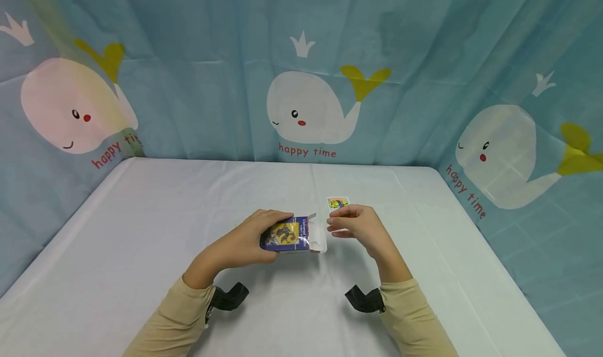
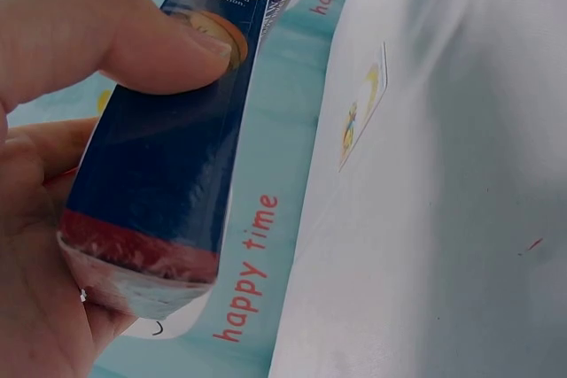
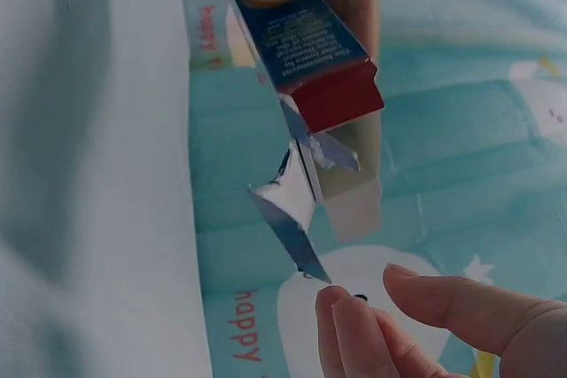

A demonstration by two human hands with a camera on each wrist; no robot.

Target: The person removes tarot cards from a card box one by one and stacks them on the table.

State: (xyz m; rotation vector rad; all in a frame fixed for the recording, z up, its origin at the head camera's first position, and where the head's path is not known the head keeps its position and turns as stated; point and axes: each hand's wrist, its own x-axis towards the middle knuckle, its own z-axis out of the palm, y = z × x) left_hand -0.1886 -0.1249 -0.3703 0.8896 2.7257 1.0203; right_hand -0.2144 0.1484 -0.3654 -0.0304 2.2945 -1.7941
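My left hand (image 1: 249, 239) grips a blue card box (image 1: 285, 234) printed with "Universal Waite", held above the table. In the left wrist view the thumb presses the narrow blue side of the box (image 2: 168, 148). The box's end toward the right is open, its white and blue flaps (image 3: 285, 219) spread out. Beside those flaps is my right hand (image 1: 358, 229), its fingers loosely bent. The right wrist view shows a gap between thumb and fingertips, nothing between them; whether a fingertip touches the flap corner I cannot tell.
A small picture card (image 1: 337, 203) lies on the white tablecloth (image 1: 141, 231) just beyond my right hand, which partly covers it in the head view. A blue curtain (image 1: 212, 85) with whale prints hangs around the table's back and sides.
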